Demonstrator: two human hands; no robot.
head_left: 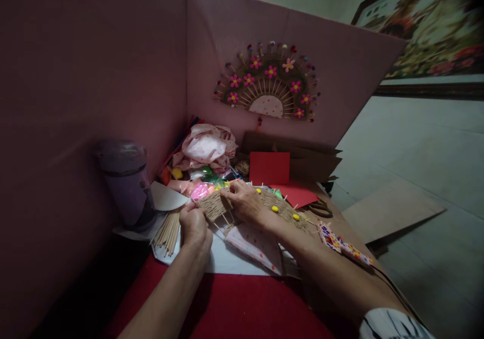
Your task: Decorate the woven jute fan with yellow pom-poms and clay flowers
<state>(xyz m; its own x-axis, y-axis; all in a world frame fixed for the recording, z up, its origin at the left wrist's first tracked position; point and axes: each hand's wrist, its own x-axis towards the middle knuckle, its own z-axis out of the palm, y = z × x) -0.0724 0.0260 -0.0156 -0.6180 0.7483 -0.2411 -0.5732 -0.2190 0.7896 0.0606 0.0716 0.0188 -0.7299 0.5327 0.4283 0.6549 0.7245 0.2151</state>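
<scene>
A half-round craft fan (pixel 214 205) of woven brown twine on thin sticks lies in front of me, with a dotted pink fabric piece (pixel 257 248) at its base. My left hand (pixel 194 228) is closed on the fan's left end. Over the upper part of the twine band, my right hand (pixel 244 200) has its fingers pinched together; what they hold, if anything, is hidden. Yellow pieces (pixel 275 209) sit along the band to the right of that hand. Under the fan is a white sheet (pixel 221 258).
A purple tumbler (pixel 126 188) and a bundle of wooden sticks (pixel 167 233) stand and lie at left. Behind are crumpled pink cloth (pixel 207 145) and red card (pixel 269 167). A flowered glue gun (pixel 344 243) lies right. A finished-looking fan (pixel 268 84) hangs on the pink board.
</scene>
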